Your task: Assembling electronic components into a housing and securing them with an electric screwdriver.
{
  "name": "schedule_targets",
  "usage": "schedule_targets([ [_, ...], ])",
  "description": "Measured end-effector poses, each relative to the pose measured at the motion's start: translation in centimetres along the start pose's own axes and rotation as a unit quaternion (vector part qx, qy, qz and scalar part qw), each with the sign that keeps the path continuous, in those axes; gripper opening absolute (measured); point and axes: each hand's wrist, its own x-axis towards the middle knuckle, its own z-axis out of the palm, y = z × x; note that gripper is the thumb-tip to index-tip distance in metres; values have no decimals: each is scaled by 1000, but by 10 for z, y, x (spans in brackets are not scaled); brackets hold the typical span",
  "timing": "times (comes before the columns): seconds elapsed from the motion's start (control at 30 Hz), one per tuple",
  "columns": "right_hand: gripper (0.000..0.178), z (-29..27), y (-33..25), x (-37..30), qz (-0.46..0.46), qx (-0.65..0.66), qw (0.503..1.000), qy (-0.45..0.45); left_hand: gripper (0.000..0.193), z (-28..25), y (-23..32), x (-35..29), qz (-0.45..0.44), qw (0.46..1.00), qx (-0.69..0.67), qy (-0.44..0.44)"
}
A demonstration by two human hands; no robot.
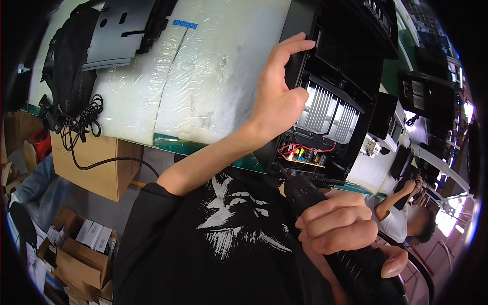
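Note:
My right hand [343, 223] is wrapped round a black power screwdriver [300, 190]. Its tip points up at the near edge of an open black device housing [300, 51]. Across the housing's left wall lies my left hand [282, 91], fingers hooked over the rim and thumb bent on the near side. Inside the housing sit a silver finned heat sink [333, 112] and, nearer me, a small circuit board [305, 156] with red wires. Whether the screwdriver's tip touches a screw cannot be made out.
Plastic-wrapped white padding [203, 81] covers the bench left of the housing. A grey-black panel [119, 38] and coiled black cable [89, 119] lie at far left. Cardboard boxes [84, 162] stand below. Another person [401, 218] works at right, near more black housings [427, 96].

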Motion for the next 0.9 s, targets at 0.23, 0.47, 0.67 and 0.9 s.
schedule_targets([
  [0.23,47,18,6,-5,-112,-71,986,105,72,-7,2,0,-26,997,66,-8],
  [0.47,59,21,-54,-33,-328,-141,866,350,81,-24,17,16,-103,976,145,-126],
  [0.67,70,-3,-121,-130,-356,-359,729,462,82,-39,64,50,-225,930,201,-211],
  [0.9,79,-37,-114,-185,-329,-441,663,508,88,-56,70,60,-223,913,234,-251],
])
